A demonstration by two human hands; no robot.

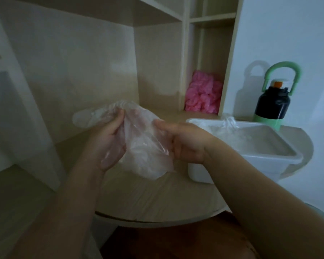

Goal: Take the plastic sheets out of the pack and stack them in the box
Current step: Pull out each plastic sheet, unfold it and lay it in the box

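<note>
**Both hands on the clear pack, left of the white box**

A pale wooden shelf unit point(157, 58) stands behind the white box point(269, 133) and stretches well to its left. One wide bay lies behind the hands, and narrow compartments sit just beyond the box's far left corner.

The table point(157, 199) carries the box. It has a rounded front edge and a thin wrinkled film over its top.

The box is a white plastic tub with a broad rim. It sits on the table's right part, and its near left corner is hidden by the right forearm.

A black bottle point(272, 105) with a green base, a green loop handle and an orange cap stands upright just behind the box's far right side.

The pack point(144, 144), a soft clear plastic bag, is held up above the table, left of the box and apart from it.

A pink crumpled bundle point(203, 94) fills the bottom of the narrow compartment behind the box's far left corner.

The left grip point(105, 141) is closed round the pack's upper left part, with fingers showing through the plastic.

The right grip point(183, 143) is between the pack and the box, with thumb and curled fingers pinching the pack's right edge.

Clear plastic sheets point(226, 128) lie crumpled inside the box at its far left corner. The blur hides how many there are.
</note>
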